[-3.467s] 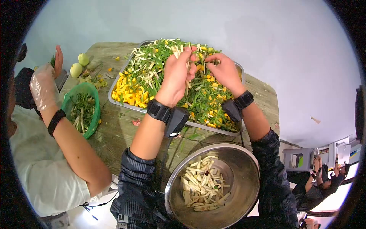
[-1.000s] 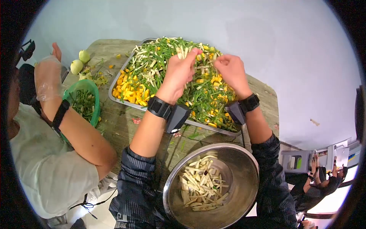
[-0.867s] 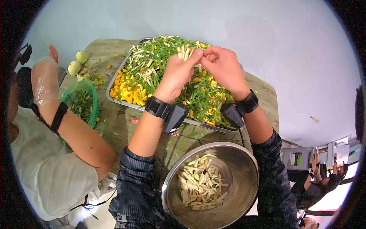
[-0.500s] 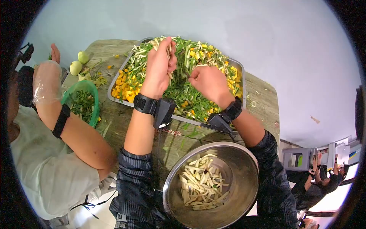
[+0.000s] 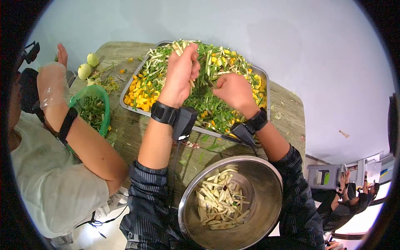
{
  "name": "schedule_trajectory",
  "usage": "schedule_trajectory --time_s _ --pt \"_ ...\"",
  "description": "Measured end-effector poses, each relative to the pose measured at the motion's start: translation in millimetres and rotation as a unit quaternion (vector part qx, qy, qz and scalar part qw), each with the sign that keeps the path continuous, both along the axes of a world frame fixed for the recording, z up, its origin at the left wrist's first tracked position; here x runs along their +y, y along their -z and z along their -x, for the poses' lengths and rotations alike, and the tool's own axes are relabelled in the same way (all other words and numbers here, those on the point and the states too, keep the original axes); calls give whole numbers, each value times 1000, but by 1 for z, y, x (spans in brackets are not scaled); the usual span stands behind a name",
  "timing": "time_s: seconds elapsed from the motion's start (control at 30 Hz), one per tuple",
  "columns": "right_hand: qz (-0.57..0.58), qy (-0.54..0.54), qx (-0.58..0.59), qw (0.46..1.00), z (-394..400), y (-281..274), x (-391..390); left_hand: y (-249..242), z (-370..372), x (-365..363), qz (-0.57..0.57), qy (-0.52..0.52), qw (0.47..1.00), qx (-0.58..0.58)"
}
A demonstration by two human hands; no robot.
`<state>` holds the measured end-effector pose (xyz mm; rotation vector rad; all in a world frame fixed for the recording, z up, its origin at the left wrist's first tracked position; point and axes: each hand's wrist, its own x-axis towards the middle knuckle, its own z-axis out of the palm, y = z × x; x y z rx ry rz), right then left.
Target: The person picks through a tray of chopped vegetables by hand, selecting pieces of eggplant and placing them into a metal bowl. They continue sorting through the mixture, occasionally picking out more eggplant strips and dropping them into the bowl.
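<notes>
My left hand (image 5: 178, 77) is closed around a bunch of pale eggplant-like vegetable strips (image 5: 179, 46), whose ends stick out above and below the fist. It is over a metal tray (image 5: 221, 136) heaped with chopped greens (image 5: 204, 104), pale strips and orange-yellow cubes (image 5: 139, 95). My right hand (image 5: 235, 92) is curled shut low over the middle of the heap, its fingertips at the greens; what they grip is hidden. Nearer my body, a steel bowl (image 5: 264, 208) holds more pale cut strips (image 5: 221, 200).
At the left, a person in a white shirt (image 5: 62, 179) wears a clear plastic glove (image 5: 54, 85). Beside that person are a green basket (image 5: 107, 112) with cut greens and two round pale-green vegetables (image 5: 84, 71). The wooden table (image 5: 287, 116) meets a wall. More people (image 5: 350, 204) appear far right.
Both my hands have shifted slightly to the right over the tray, still closed. The view has moved a little, and the bowl looks the same.
</notes>
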<state>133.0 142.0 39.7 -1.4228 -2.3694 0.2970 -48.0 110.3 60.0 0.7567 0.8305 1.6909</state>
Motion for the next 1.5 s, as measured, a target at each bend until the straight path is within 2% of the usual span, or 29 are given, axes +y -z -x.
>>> schedule_trajectory --time_s 0.13,0.2,0.27,0.33,0.47,0.53,0.67,0.73,0.8,0.93,1.0,1.07,1.2,1.27,1.33,1.37,1.43,1.47,1.5 --pt "23 -7 75 997 -21 -28 3 -3 -3 -1 1 5 1000 1" --pt "10 -75 108 991 -35 -42 5 -2 -2 -1 5 14 1000 9" --pt "45 -85 127 987 -52 -48 12 -2 -3 -1 8 23 1000 18" --pt "-10 -56 86 995 -66 -49 18 -2 -5 -3 32 58 997 49" --pt "-74 23 107 991 -71 -49 12 -3 -18 -7 52 96 990 90" --pt "54 -13 343 938 -52 -54 -10 0 -29 -9 51 134 984 108" --pt "43 -53 368 927 -40 -42 -25 -1 -50 -14 32 168 980 99" --pt "136 -62 453 879 -40 -35 -28 -2 -53 -14 31 183 978 91" --pt "147 -64 459 874 -47 -29 -26 -4 -56 -15 7 181 974 139" --pt "143 -57 459 875 -70 -42 -21 -2 -57 -13 25 149 978 144" --pt "110 -27 470 875 -89 -48 -12 6 -45 -5 30 144 983 109" --pt "35 67 457 886 -113 -46 1 6 -34 -2 19 118 989 92" --pt "40 110 403 908 -137 -26 19 -6 -32 -6 12 68 993 95" --pt "43 135 373 917 -127 -15 19 -5 -29 -6 10 77 992 95" --pt "-21 66 238 969 -120 19 31 -6 -27 -7 7 86 992 95" --pt "-23 67 241 968 -113 28 32 -8 -27 -8 2 97 992 82" --pt "-109 -80 203 970 -97 38 24 -9 -25 -10 -7 115 992 55" --pt "-111 -79 205 969 -92 36 20 -9 -25 -10 -8 116 992 57" --pt "-58 -61 176 981 -87 29 14 -9 -25 -12 -11 116 992 48"
